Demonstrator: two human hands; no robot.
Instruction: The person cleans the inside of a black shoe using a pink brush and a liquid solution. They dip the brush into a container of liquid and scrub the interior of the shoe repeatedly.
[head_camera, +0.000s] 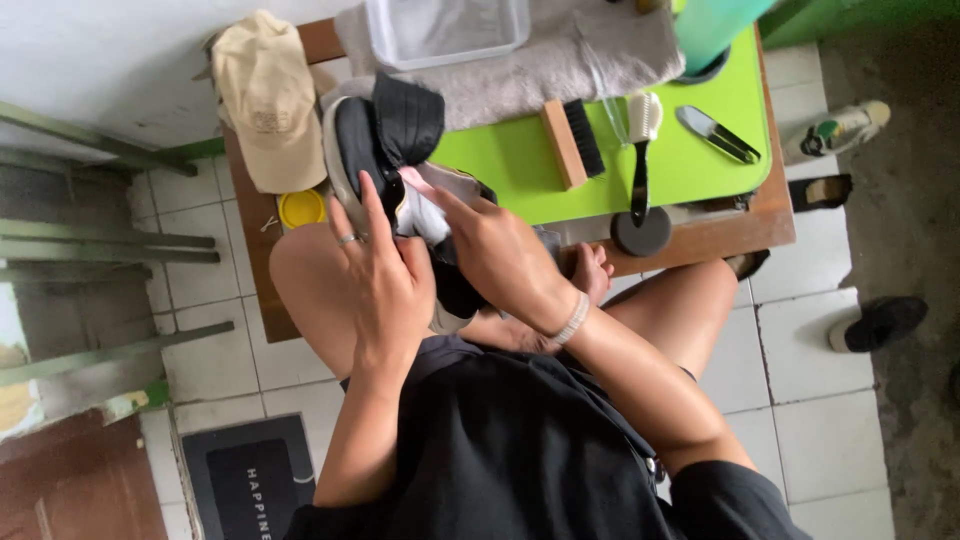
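Note:
A black sneaker (385, 140) with a white sole rests on my lap, toe pointing toward the low table. My left hand (385, 270), with a ring on one finger, grips the shoe's side from the left. My right hand (500, 250), a beaded bracelet at its wrist, presses into the shoe's opening around a white cloth (428, 215) and the pink lining. What the right fingers pinch is partly hidden.
On the low wooden table (720, 230) lie a green mat (690, 150), a wooden brush (572, 142), a white-headed brush (642, 150), a black round lid (641, 232), a metal tool (718, 133), a grey towel (560, 55), a clear tub (445, 28), a beige cap (268, 100), a yellow lid (301, 208). Shoes (878, 322) sit on the tiled floor at right.

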